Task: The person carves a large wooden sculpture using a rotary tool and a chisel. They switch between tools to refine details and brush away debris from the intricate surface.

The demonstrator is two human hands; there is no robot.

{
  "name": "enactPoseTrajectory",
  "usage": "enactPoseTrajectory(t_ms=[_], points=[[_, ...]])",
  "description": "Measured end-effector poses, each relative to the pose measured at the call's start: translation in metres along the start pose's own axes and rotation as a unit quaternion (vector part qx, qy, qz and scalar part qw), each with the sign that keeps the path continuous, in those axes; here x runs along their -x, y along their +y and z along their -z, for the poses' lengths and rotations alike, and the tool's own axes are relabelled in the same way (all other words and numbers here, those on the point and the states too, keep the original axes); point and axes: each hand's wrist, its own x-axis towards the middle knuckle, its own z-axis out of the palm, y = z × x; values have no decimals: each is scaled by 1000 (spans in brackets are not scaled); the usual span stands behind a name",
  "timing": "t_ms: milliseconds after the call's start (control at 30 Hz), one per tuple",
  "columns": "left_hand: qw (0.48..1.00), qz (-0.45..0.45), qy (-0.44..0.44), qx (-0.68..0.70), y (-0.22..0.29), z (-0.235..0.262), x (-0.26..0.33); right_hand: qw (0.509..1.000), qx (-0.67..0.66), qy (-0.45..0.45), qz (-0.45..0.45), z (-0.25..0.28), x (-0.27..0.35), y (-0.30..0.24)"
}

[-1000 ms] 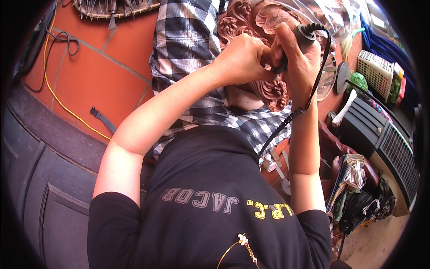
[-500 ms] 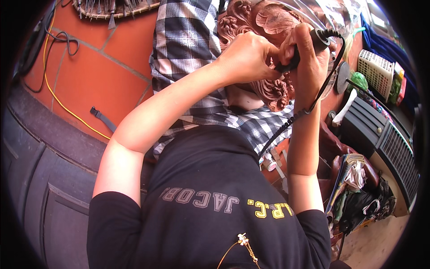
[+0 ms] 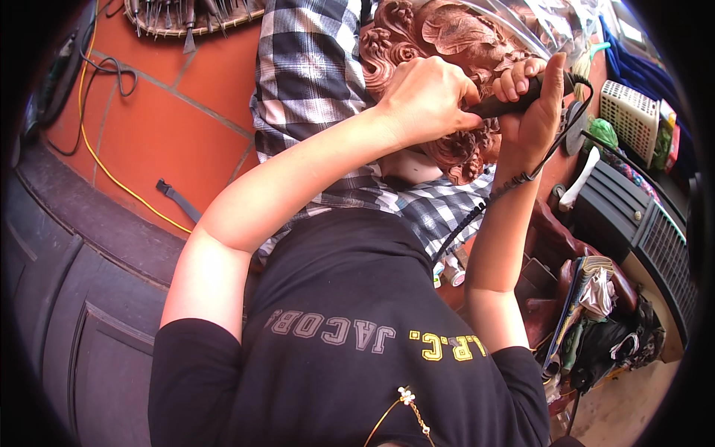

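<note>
A reddish-brown carved wooden piece [image 3: 439, 33] with leaf and flower relief lies across my lap, over a black-and-white checked cloth [image 3: 305, 74]. My right hand [image 3: 532, 112] is wrapped around a black corded rotary tool [image 3: 514, 103], its black cable [image 3: 484, 205] hanging down past my wrist. My left hand [image 3: 428, 97] is closed with its fingers against the front end of the same tool and rests on the carving. The tool's tip is hidden behind my left hand.
An orange tiled floor [image 3: 149, 127] with a yellow cord [image 3: 104, 160] lies to the left. A shallow basket of hand tools [image 3: 186, 15] sits at the top. To the right are a white slotted basket [image 3: 633, 112], a dark vented box [image 3: 640, 223] and bags.
Both hands have shifted slightly right and up along the carving with the tool, and the tool now lies flatter. The rest is unchanged.
</note>
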Motion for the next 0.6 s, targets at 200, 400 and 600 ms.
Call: enactPoseTrajectory(t_ms=[200, 400, 600], points=[[999, 7, -43, 13, 5, 4, 1, 1000, 9, 17, -12, -3, 10, -4], [999, -21, -15, 28, -6, 1, -3, 998, 25, 43, 24, -3, 6, 3], [999, -25, -31, 36, -4, 2, 3, 999, 50, 8, -9, -4, 10, 1]])
